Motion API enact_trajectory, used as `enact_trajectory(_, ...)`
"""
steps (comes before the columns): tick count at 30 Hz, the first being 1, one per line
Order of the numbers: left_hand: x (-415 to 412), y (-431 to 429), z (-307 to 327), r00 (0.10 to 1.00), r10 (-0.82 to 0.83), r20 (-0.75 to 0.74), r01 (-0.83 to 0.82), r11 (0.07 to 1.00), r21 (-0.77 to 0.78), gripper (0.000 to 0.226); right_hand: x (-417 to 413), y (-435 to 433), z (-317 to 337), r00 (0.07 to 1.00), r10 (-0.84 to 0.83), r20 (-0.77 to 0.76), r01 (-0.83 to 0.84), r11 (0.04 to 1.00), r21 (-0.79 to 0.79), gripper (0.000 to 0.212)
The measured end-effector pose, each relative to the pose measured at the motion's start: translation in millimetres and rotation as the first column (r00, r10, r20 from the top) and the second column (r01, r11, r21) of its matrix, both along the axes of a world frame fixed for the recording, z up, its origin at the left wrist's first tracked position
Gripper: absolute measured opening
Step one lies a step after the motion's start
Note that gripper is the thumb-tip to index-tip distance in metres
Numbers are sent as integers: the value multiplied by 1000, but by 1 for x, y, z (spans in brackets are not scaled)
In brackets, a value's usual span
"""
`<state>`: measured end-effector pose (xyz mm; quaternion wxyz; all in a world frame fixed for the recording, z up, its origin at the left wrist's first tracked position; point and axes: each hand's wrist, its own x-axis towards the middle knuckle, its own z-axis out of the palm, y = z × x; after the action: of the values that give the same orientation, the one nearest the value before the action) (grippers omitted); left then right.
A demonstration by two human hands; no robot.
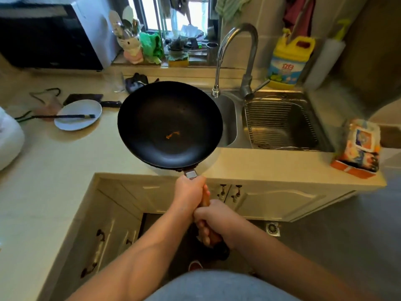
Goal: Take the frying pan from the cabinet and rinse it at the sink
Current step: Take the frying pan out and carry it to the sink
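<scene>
Pan out of cabinet, held level above surface edge beside sink, fingers of left hand and right hand clamped on handle; next: carry under faucet, start water.

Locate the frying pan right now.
In the head view the frying pan is centre frame, held by its handle in the left hand and right hand, overlapping the left sink basin, left of the faucet.
</scene>
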<state>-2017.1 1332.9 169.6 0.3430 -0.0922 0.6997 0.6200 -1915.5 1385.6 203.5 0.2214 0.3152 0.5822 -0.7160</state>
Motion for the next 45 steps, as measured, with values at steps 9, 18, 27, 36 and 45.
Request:
enact_trajectory(9,-77,60,1,993,112,-43,-116,988,-106,11,-92,68,-13,998,39,39,-36,996,-77,21)
enact_trajectory(18,-120,144,5,968,248,-48,-252,937,-241,19,-149,156,-26,980,122,158,-73,957,-282,33)
enact_trajectory(27,-143,202,-8,956,284,77,-257,933,-252,13,-176,214,-21,939,140,314,11,901,-435,35)
enact_trajectory(36,-184,196,-22,983,-87,163,146,906,-396,33,-209,199,-32,907,-67,415,260,864,-430,35)
enact_trajectory(45,-219,191,-47,927,-225,299,322,888,-330,36,-240,179,-42,811,-313,494,526,760,-382,22)
